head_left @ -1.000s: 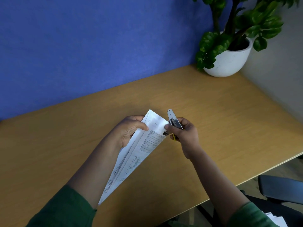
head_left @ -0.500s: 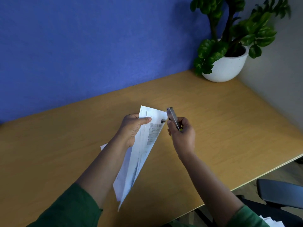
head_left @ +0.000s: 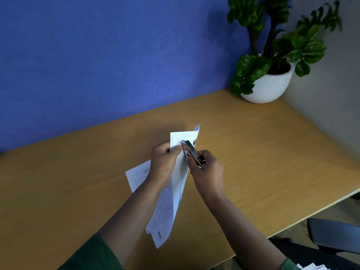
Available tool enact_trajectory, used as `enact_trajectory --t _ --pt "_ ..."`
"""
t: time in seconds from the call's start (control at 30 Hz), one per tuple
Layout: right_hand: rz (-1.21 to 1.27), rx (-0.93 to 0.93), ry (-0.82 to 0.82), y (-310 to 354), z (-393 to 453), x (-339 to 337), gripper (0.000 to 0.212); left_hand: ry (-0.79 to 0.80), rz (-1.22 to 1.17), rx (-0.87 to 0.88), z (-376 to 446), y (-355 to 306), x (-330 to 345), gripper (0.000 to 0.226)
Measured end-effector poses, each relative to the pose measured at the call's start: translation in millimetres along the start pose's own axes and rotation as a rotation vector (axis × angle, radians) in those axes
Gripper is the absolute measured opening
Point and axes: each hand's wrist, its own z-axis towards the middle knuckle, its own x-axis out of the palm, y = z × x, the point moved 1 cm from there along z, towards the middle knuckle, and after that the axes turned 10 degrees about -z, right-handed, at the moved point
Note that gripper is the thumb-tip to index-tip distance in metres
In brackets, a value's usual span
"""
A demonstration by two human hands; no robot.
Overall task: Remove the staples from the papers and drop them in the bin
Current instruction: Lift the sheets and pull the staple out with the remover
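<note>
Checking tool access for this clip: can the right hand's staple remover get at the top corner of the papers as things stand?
Probably yes. The right hand holds the staple remover with its tip already on the papers, which the left hand holds up; nothing lies between. The staple itself isn't visible.

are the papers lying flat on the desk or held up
Held up. The left hand pinches the papers near their top, the sheets hanging down above the desk; the right hand works a metal tool there.

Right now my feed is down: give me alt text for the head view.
Above a wooden desk, the left hand grips stapled papers near their top corner while the right hand presses a metal staple remover against that corner. A potted plant stands at the far right by a blue wall; no bin is visible.
</note>
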Motion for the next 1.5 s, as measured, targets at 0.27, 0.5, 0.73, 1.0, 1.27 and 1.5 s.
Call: enact_trajectory --t 0.27,0.5,0.73,1.0,1.27,1.5 --pt "-0.088 -0.015 -0.066 11.9 -2.2 -1.4 0.022 -0.021 0.096 0.156 -8.0 1.3 4.9 0.041" --pt "0.122 0.104 -0.04 13.9 -9.0 9.2 0.021 -0.073 0.036 0.108 -12.2 3.4 9.6 0.029" --pt "0.335 0.201 -0.058 9.1 -15.4 18.2 0.015 -0.063 -0.131 0.005 -14.2 4.0 12.2 0.029" --pt "0.661 0.313 0.072 11.5 -20.7 15.0 0.014 -0.062 -0.241 -0.138 -12.6 -1.1 10.9 0.027" --pt "0.511 0.274 0.046 8.0 -12.6 6.7 0.011 -0.032 -0.206 -0.146 -10.7 0.5 5.4 0.029" --pt "0.288 0.185 -0.017 5.4 -13.2 7.6 0.013 -0.039 -0.174 -0.105 -6.9 -0.2 7.8 0.027"
